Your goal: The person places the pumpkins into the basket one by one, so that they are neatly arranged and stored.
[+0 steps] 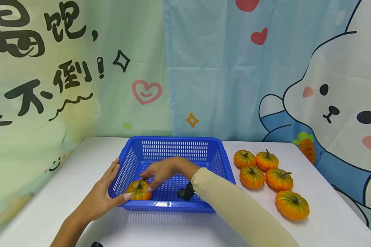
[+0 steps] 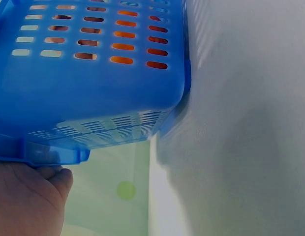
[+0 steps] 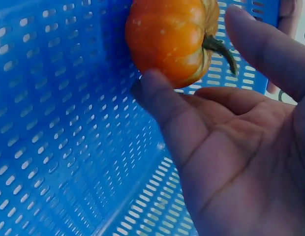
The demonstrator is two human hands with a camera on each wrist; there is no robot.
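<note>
A blue plastic basket [image 1: 176, 206] with slotted walls stands on the white table. My left hand [image 1: 102, 195] grips its near left corner, the thumb over the rim and the fingers along the outer left side. In the left wrist view, part of that hand [image 2: 32, 196] shows at the rim. One small orange pumpkin [image 1: 138, 192] with a green stem lies inside, in the near left corner. Over it reaches my right hand [image 1: 164, 171], thumb and fingers spread around it. The right wrist view shows a gap between thumb and pumpkin [image 3: 167, 37], with one fingertip overlapping the pumpkin's edge.
Several more small pumpkins [image 1: 279, 179] stand in a cluster on the table to the right of the basket. A black device [image 1: 187, 192] sits at the right wrist, inside the basket's outline. Behind the table hangs a printed cloth [image 1: 201, 79].
</note>
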